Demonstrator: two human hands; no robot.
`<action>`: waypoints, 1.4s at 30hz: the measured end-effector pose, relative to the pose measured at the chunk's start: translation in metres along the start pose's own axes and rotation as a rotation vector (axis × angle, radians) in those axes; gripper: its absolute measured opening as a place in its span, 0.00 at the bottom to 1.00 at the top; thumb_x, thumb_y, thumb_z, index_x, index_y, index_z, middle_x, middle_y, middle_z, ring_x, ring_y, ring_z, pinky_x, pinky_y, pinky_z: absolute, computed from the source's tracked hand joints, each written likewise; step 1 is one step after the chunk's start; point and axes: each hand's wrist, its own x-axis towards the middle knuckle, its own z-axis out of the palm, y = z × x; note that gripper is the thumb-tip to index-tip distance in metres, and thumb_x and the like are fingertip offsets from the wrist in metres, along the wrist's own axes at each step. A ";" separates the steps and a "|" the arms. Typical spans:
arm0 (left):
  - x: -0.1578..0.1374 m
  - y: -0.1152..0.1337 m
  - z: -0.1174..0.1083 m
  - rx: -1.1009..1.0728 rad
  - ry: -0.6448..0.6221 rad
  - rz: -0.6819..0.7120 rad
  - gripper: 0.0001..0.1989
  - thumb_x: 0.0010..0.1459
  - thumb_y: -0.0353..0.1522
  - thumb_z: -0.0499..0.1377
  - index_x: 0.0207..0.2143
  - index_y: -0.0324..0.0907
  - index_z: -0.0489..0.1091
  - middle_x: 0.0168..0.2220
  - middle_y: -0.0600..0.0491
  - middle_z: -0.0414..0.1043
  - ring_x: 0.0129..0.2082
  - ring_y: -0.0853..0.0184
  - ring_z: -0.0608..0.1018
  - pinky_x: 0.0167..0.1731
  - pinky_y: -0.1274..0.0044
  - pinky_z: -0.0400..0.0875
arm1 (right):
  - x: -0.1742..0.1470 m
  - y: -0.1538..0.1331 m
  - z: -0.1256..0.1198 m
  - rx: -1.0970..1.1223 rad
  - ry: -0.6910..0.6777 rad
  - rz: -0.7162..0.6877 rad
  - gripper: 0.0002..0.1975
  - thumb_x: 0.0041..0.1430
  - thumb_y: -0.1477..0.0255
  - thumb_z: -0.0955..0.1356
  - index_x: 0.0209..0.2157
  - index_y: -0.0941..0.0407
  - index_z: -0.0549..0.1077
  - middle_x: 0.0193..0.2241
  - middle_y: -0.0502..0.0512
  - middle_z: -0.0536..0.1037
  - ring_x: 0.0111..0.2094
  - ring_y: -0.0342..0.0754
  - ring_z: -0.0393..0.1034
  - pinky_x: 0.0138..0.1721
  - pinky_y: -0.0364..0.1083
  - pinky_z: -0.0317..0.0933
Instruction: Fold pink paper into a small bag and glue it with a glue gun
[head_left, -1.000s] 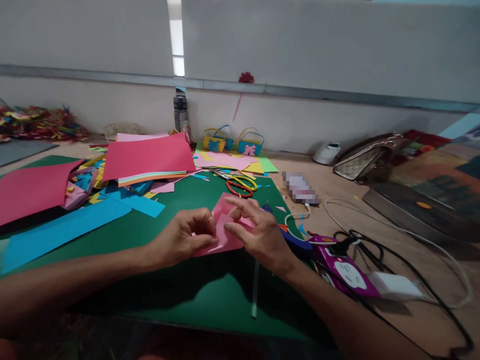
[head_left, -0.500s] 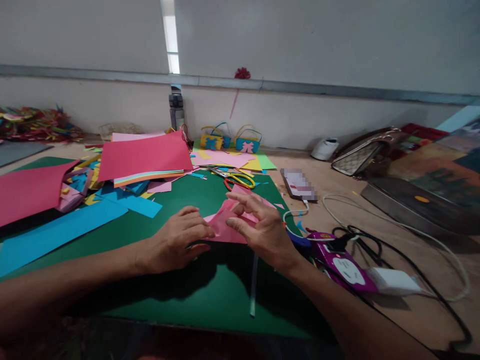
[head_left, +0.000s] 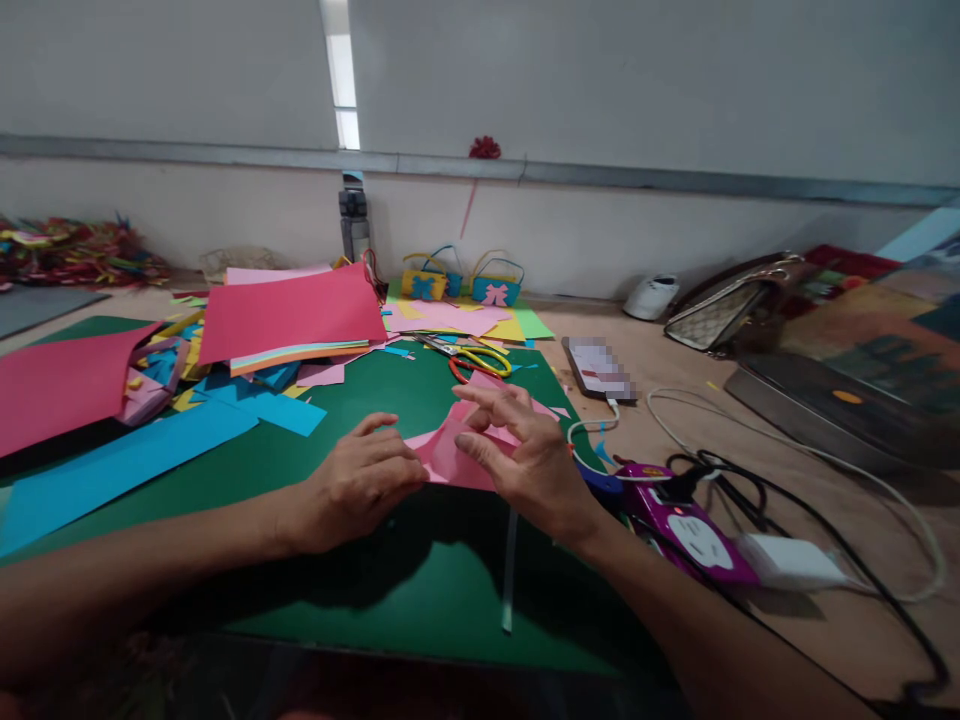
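Pink paper (head_left: 448, 458) in hand, centre of frame

My right hand (head_left: 536, 475) pinches the paper's raised flap between thumb and fingers. My left hand (head_left: 356, 487) touches its left edge; whether it grips, I cannot tell. Scissors (head_left: 455, 352) lie above centre, a narrow strip (head_left: 508, 580) below.

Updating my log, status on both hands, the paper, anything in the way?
Right hand holding pink paper, part raised. Left hand at paper's left edge, grip unclear. Scissors just beyond paper.
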 end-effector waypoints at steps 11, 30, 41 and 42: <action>0.002 0.003 0.001 0.040 0.037 0.158 0.06 0.57 0.24 0.52 0.37 0.39 0.67 0.28 0.52 0.68 0.29 0.69 0.68 0.36 0.73 0.66 | -0.005 -0.002 0.005 -0.032 -0.085 -0.047 0.16 0.52 0.76 0.67 0.44 0.54 0.68 0.27 0.47 0.76 0.34 0.46 0.71 0.55 0.64 0.42; 0.007 0.010 -0.005 0.033 0.048 0.347 0.08 0.59 0.25 0.51 0.29 0.36 0.67 0.42 0.43 0.73 0.33 0.64 0.73 0.29 0.73 0.69 | -0.007 -0.001 0.012 0.048 -0.126 -0.080 0.17 0.53 0.79 0.65 0.46 0.54 0.67 0.30 0.50 0.78 0.34 0.47 0.72 0.55 0.62 0.42; 0.007 0.010 -0.007 -0.047 0.186 0.207 0.05 0.57 0.22 0.53 0.34 0.34 0.69 0.39 0.42 0.74 0.40 0.68 0.76 0.40 0.78 0.73 | -0.006 -0.005 0.004 -0.073 0.099 -0.195 0.05 0.58 0.73 0.65 0.37 0.54 0.69 0.35 0.53 0.78 0.39 0.47 0.71 0.50 0.56 0.52; 0.008 0.010 -0.008 -0.033 0.215 0.171 0.05 0.57 0.22 0.54 0.34 0.34 0.69 0.38 0.43 0.74 0.40 0.69 0.76 0.39 0.80 0.73 | -0.006 -0.006 0.003 -0.097 0.123 -0.237 0.05 0.58 0.73 0.65 0.37 0.54 0.69 0.35 0.53 0.78 0.38 0.47 0.71 0.50 0.55 0.51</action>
